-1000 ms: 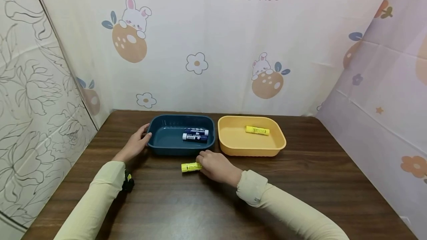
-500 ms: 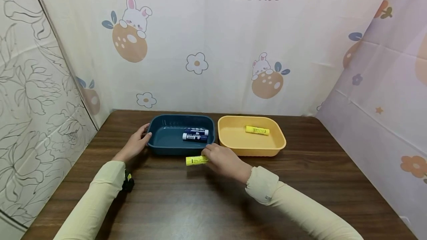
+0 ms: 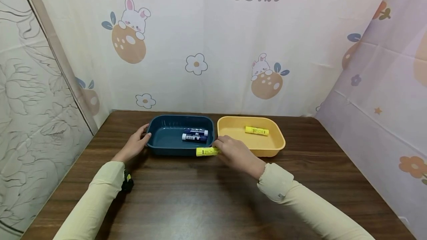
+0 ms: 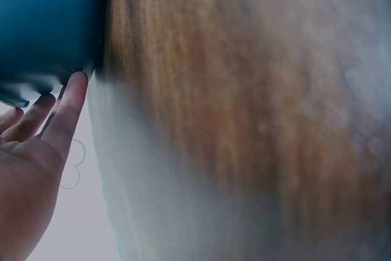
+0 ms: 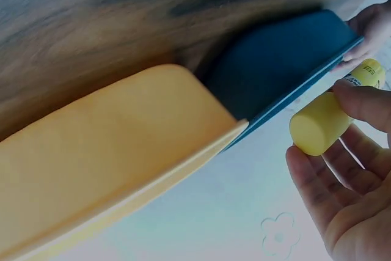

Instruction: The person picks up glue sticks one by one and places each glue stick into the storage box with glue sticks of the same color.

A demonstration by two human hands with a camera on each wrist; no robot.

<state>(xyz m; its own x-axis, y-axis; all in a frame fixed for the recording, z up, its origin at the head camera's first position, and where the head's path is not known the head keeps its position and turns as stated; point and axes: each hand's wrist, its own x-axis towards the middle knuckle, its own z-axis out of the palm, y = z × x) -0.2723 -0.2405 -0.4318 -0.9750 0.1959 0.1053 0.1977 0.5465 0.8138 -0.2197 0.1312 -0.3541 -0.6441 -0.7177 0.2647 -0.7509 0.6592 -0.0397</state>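
Note:
My right hand pinches a yellow glue stick by one end, between thumb and fingers. The stick lies level above the front rim of the dark blue bin, near the gap beside the yellow bin. In the right wrist view its yellow cap points toward the camera. My left hand rests at the blue bin's left end; in the left wrist view straight fingers touch its wall. Two dark blue glue sticks with white ends lie in the blue bin, and another yellow glue stick in the yellow one.
Both bins stand side by side at the back of the brown wooden table. A patterned curtain hangs behind them. A small black object shows beside the left sleeve.
My right hand has lifted the yellow glue stick off the table and moved it back and right, toward the gap between the bins. My left hand stays at the blue bin.

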